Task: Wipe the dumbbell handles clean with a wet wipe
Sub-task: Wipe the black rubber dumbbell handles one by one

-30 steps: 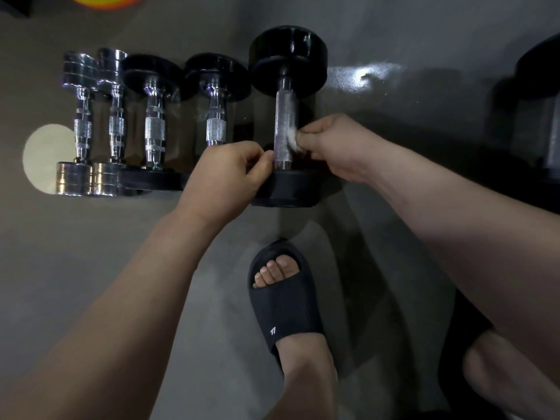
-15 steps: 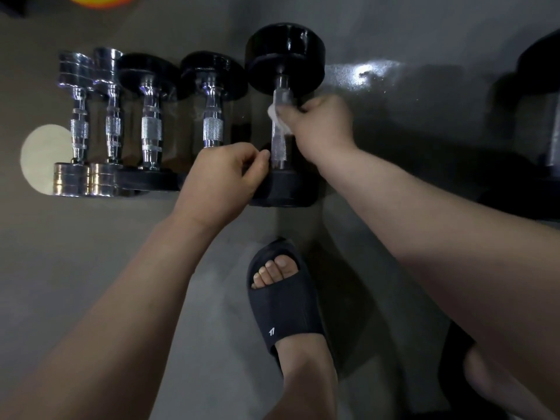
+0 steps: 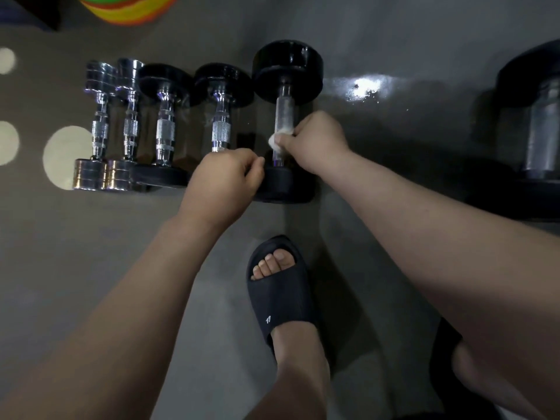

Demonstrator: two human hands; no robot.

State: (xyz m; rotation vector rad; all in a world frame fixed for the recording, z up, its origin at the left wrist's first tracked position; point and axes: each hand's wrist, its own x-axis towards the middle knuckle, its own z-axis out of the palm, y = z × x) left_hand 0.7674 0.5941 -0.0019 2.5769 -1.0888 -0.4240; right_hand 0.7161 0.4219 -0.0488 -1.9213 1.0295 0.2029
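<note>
Here, dumbbell handle (image 3: 284, 113) lengthwise near-to-far.

My right hand (image 3: 315, 144) pinches a crumpled white wipe (image 3: 276, 138) against the steel handle (image 3: 283, 113) of the big black dumbbell (image 3: 286, 68), a little below the handle's middle. My left hand (image 3: 224, 180) is curled, thumb and fingertips gripping the rim of that dumbbell's near weight. The dumbbell lies on the grey floor (image 3: 60, 253), its handle pointing away from me. Just to its left lie four smaller dumbbells (image 3: 165, 128) side by side, two black-ended and two chrome. My foot in a dark slipper (image 3: 281, 298) stands between my forearms. Another large dumbbell (image 3: 539, 131) lies well apart on the right.
</note>
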